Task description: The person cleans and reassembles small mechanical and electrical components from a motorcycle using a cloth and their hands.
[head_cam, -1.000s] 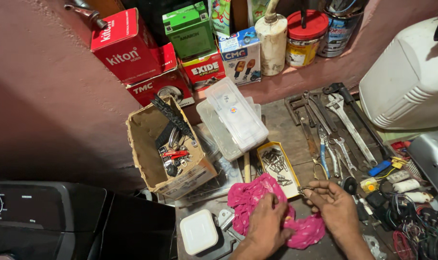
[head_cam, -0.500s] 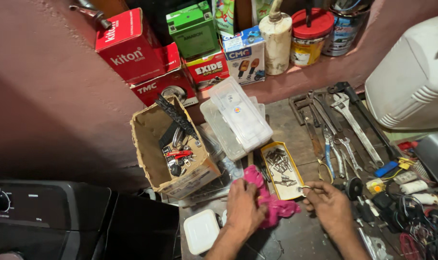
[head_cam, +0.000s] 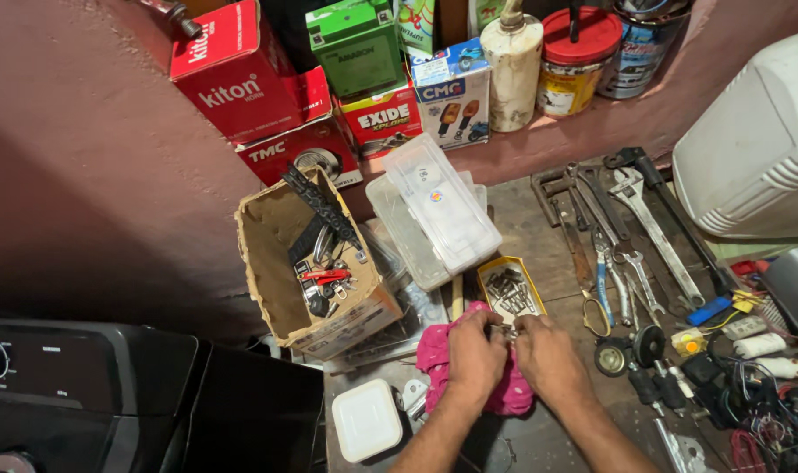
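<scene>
A crumpled pink cloth (head_cam: 436, 355) lies on the wooden bench near its front edge. My left hand (head_cam: 474, 357) rests on the cloth with its fingers closed around a fold of it. My right hand (head_cam: 548, 359) sits just beside it, fingertips meeting the left hand's at a small metal part (head_cam: 507, 332) that I cannot make out clearly. Directly beyond my fingers lies a small yellow tray (head_cam: 507, 292) filled with several dark screws and bits.
An open cardboard box (head_cam: 276, 263) of odd parts stands at left, clear plastic cases (head_cam: 438, 210) behind the tray. Wrenches and pliers (head_cam: 627, 236) lie at right, wires and small parts (head_cam: 749, 350) beyond. A white lidded tub (head_cam: 365, 420) sits front left. Boxes and cans line the back ledge.
My left hand has slid right over the pink cloth and met my right hand beside the yellow tray. The cloth is bunched smaller under my hands.
</scene>
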